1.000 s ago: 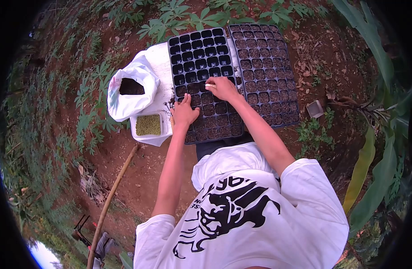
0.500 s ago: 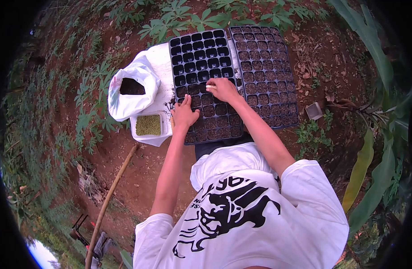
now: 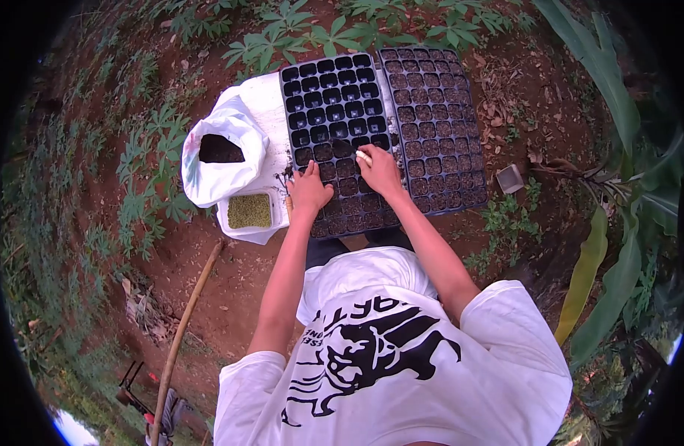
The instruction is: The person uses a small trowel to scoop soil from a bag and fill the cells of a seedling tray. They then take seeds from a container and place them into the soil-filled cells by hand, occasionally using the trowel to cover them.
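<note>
My right hand is closed on the pale handle of a small dark trowel, whose blade lies over the middle cells of the left seed tray. The far cells of this tray are unfilled, while the nearer ones hold dark soil. On the tray's left edge rests my left hand, its fingers spread and holding nothing. Alongside stands the right seed tray, its cells full of soil. A white bag of dark soil is at the left, behind a clear container of small greenish grains.
Under the trays is a white surface. A small square pot sits on the ground at the right. A long wooden stick leans at the lower left. Leafy plants grow beyond the trays, and broad leaves hang at the right.
My right hand has moved slightly right and nearer to me, and the trowel's blade now shows over the cells. My left hand stays at the tray's left edge. The view has shifted a little.
</note>
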Tool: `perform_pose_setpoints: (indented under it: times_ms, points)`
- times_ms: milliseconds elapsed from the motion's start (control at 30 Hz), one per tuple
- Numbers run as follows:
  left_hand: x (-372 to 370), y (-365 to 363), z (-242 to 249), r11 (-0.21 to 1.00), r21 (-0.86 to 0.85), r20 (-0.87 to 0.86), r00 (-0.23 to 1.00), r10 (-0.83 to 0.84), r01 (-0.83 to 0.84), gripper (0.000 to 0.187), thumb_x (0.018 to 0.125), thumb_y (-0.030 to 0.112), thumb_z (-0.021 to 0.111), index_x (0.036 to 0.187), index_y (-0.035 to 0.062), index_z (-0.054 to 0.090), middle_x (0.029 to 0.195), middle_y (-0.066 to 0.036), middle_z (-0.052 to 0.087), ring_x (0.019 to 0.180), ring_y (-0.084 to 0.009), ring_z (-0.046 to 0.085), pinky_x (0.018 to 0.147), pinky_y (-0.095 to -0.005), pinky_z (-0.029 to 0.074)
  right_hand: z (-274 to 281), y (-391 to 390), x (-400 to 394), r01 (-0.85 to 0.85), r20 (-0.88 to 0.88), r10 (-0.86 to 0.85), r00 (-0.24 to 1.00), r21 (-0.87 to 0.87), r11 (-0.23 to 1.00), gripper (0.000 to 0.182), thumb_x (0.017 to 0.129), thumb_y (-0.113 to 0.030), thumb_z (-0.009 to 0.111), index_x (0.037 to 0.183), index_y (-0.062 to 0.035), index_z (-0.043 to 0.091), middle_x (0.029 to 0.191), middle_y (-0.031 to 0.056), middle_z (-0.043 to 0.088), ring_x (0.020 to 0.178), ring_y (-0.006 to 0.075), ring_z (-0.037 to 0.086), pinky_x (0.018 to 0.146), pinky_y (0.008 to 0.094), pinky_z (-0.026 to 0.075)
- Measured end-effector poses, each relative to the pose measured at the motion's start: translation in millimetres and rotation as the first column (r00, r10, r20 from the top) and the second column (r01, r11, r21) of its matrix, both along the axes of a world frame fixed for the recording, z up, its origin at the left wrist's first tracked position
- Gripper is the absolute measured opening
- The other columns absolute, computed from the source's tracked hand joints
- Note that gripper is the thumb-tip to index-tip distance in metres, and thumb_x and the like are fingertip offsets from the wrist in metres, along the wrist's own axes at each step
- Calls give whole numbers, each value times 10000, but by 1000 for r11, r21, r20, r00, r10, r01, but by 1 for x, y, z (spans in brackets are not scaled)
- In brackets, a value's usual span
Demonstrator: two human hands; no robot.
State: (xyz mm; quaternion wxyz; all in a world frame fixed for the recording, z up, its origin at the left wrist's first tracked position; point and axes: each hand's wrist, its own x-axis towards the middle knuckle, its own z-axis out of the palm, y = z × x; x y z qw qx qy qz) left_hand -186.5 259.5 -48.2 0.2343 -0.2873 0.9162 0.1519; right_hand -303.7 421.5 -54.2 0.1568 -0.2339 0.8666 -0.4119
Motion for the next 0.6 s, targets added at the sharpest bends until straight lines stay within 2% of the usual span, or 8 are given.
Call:
perform_pose_setpoints:
  times_ms: [100,200,233,267,467,600]
  points:
    - [3,-1,0,999,23,7,1000,-30,30,867,781,380,679,1535,89,363,1617,18,322,1353,-327,421,1121,-585,317,-11,10,25,90,-17,-89,996,58,994,255,856,-131,691,1079,-17,644,975,223,673,939,415,655,821,478,526]
    - [9,-7,-1,997,56,-7,998,-57,57,887,774,379,687,1544,101,345,1625,16,304,1347,-325,432,1110,-588,325,-8,3,44,165,-19,-165,986,35,986,260,854,-115,689,1078,6,641,971,235,670,930,423,653,822,486,523]
    - [10,-10,-1,996,70,-13,998,-60,60,883,773,379,688,1542,104,350,1624,13,307,1344,-326,437,1110,-588,324,-9,-2,48,204,-23,-203,979,37,978,269,866,-124,694,1093,15,658,977,221,691,920,389,677,829,452,532]
    - [11,-13,-2,995,83,-19,998,-61,63,879,773,378,688,1540,107,355,1623,11,309,1340,-327,442,1110,-589,324,-10,-7,50,218,-22,-217,976,57,974,272,865,-127,697,1092,17,659,971,218,692,919,389,677,829,452,532]
    - [4,-27,-3,987,149,-69,997,-46,56,763,807,365,673,1497,139,441,1565,-30,408,1343,-319,449,1112,-567,331,-10,-44,45,276,-14,-280,960,219,936,296,851,-135,703,1091,36,683,983,238,713,954,390,693,865,436,543]
    - [0,-31,-2,986,143,-126,990,-63,81,702,831,366,667,1475,162,475,1481,-65,486,1330,-309,454,1099,-523,349,35,-67,44,261,116,-328,938,388,884,276,844,-135,698,1068,26,709,1008,242,717,980,376,696,886,424,544]
